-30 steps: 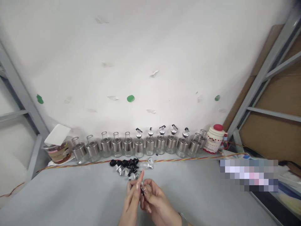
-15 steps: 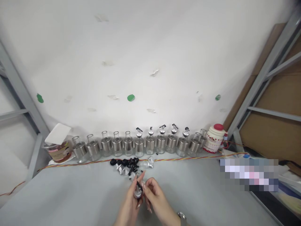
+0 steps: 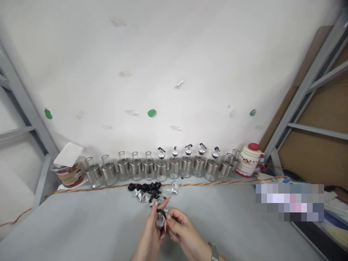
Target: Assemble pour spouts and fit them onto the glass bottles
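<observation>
My left hand (image 3: 151, 226) is closed around a silver pourer cap (image 3: 160, 220) with a black part on top. From the right, my right hand (image 3: 178, 224) pinches the black part (image 3: 161, 212) between thumb and fingers; its exact shape is partly covered by the fingertips. Just beyond the hands lies a pile of black stopper pieces (image 3: 152, 187), with white and silver pourer pieces (image 3: 146, 197) among them. Behind the pile stands a row of glass bottles with steel sleeves (image 3: 149, 166). Several carry silver pourer tops with black flaps (image 3: 188, 149), the others have bare necks.
A red and yellow twisted cord (image 3: 108, 186) runs across the grey table (image 3: 81, 217) before the bottles. A plastic tub (image 3: 70, 177) stands at the left end, a white jar with a red lid (image 3: 248, 161) at the right. Metal frames (image 3: 288, 108) rise at both sides.
The black part on the pourer cap has shifted upward and now looks curved over its top. My right fingers have moved slightly down and closed in on it.
</observation>
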`<act>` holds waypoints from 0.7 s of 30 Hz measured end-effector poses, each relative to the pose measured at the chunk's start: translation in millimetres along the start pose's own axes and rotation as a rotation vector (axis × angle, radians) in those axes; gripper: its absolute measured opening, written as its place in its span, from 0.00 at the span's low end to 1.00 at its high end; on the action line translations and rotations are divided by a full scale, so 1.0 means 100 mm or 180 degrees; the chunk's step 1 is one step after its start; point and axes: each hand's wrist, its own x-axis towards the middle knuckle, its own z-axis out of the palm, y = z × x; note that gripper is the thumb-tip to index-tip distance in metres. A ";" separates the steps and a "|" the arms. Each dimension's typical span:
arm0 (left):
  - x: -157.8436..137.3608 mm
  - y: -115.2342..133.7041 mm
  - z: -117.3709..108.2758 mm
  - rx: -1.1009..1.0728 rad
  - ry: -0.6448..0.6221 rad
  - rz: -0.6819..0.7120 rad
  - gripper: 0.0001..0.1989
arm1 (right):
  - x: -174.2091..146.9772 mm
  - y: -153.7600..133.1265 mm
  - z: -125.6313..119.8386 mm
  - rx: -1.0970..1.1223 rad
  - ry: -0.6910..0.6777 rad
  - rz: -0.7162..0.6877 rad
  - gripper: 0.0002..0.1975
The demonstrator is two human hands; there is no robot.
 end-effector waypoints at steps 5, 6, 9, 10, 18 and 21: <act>-0.01 0.00 -0.02 0.0054 -0.0118 0.0062 0.27 | -0.03 -0.08 0.03 -0.0256 -0.0092 -0.0088 0.17; -0.01 -0.01 -0.02 0.0087 -0.0158 0.0085 0.27 | -0.03 -0.09 0.03 -0.0232 -0.0091 -0.0081 0.17; -0.01 -0.03 -0.02 0.0169 -0.0179 0.0135 0.27 | -0.05 -0.12 0.05 -0.0125 -0.0003 0.0021 0.16; 0.00 -0.04 -0.03 0.0183 -0.0158 0.0112 0.27 | -0.05 -0.14 0.05 -0.0102 0.0055 0.0060 0.16; 0.10 -0.14 -0.09 0.0386 0.0007 0.0238 0.29 | -0.07 -0.17 0.04 0.0284 0.0238 0.0501 0.12; 0.09 -0.13 -0.09 0.0564 0.0026 0.0334 0.29 | -0.07 -0.13 0.01 0.0500 0.0184 0.0579 0.12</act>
